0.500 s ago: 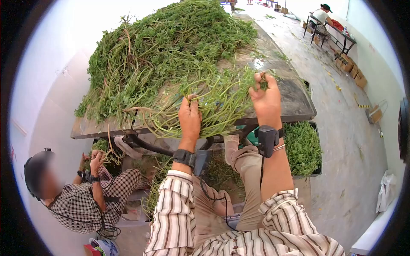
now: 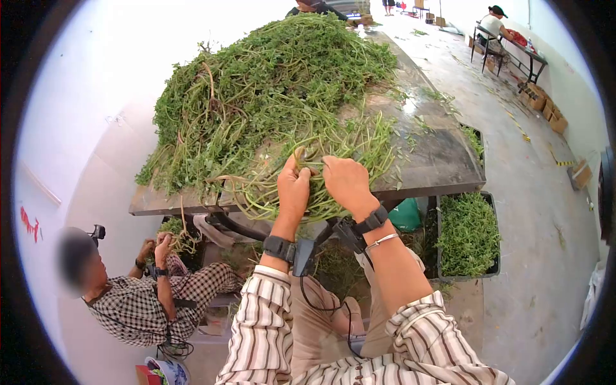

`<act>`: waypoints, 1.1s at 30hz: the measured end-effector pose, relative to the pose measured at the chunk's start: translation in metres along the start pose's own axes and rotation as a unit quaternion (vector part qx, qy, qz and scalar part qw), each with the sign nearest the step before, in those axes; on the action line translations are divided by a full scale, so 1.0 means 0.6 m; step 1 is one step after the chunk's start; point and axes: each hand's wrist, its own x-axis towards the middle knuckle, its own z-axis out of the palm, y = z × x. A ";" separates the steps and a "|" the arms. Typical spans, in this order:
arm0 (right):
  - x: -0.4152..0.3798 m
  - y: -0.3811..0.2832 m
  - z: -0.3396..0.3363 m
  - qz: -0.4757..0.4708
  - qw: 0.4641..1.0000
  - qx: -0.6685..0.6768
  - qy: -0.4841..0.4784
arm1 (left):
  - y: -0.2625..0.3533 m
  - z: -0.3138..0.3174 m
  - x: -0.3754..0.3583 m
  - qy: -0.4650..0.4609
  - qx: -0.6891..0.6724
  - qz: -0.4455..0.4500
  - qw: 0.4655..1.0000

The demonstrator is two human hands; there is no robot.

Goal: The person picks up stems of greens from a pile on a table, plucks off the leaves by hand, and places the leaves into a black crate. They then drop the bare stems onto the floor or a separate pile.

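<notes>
My left hand is closed in a pinch at the near edge of the table, with a plant stem between thumb and fingers. Close to its right, my right hand is curled with the back of the hand towards me; its fingertips point at the left hand and what they hold is hidden. Loose long green stems lie under and around both hands, some drooping over the table edge. Behind them rises a large heap of leafy green plants.
The dark table has scattered leaf bits. Below its right side stands a black crate of greens beside a green bag. A co-worker sits at lower left, holding stems; another person sits at a far table.
My right hand has come down and left from the leafy ends to beside my left hand, turning its back to me. My view has shifted slightly; a person now shows behind the heap.
</notes>
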 end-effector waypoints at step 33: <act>0.003 0.019 0.030 0.001 0.999 0.028 0.020 | -0.024 -0.129 0.114 0.005 0.332 -0.028 0.943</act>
